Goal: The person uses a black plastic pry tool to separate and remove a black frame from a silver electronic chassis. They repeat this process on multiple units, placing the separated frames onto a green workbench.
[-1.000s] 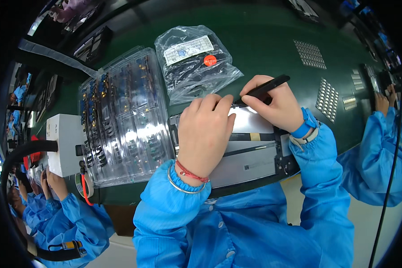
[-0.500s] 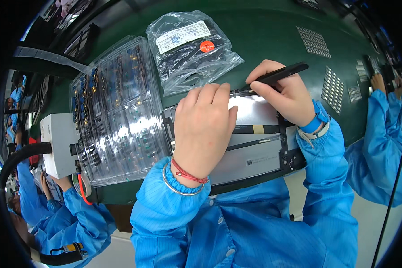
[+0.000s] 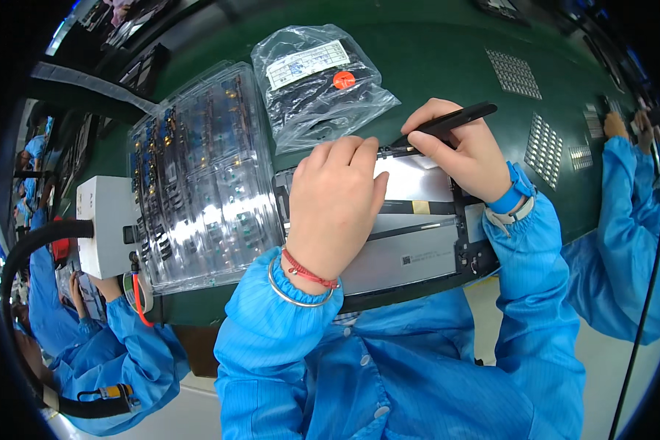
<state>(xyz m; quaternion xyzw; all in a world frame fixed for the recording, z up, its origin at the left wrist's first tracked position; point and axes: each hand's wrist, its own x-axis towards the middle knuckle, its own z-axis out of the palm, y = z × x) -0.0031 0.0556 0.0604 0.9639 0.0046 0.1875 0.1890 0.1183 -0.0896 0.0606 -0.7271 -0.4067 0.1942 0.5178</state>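
Guiding the slim black tool [image 3: 453, 120] lightly seems wise at the far edge of the opened flat device [image 3: 418, 236], smooth silvery plates in a dark frame, lying on the green counter [image 3: 440, 62]. The right hand's [image 3: 466, 158] fingers pinch the tool; the left hand [image 3: 333, 202] covers the device, its grip impossible to tell. Beyond lies a crinkled clear bag [image 3: 319, 92]; leftward, glossy plastic trays [image 3: 209, 213].

a bright blue smock [image 3: 425, 378], finely striped, closes in front with pale round buttons [image 3: 364, 360]; its sleeves [image 3: 264, 337] end in gathered cuffs [image 3: 524, 227]; by the left hand [image 3: 335, 198] sit a red braided bracelet [image 3: 305, 275] and a slim silvery bangle [image 3: 298, 303]; by the right hand [image 3: 471, 161], a blue wristband [image 3: 512, 194] and a whitish strap [image 3: 517, 213]
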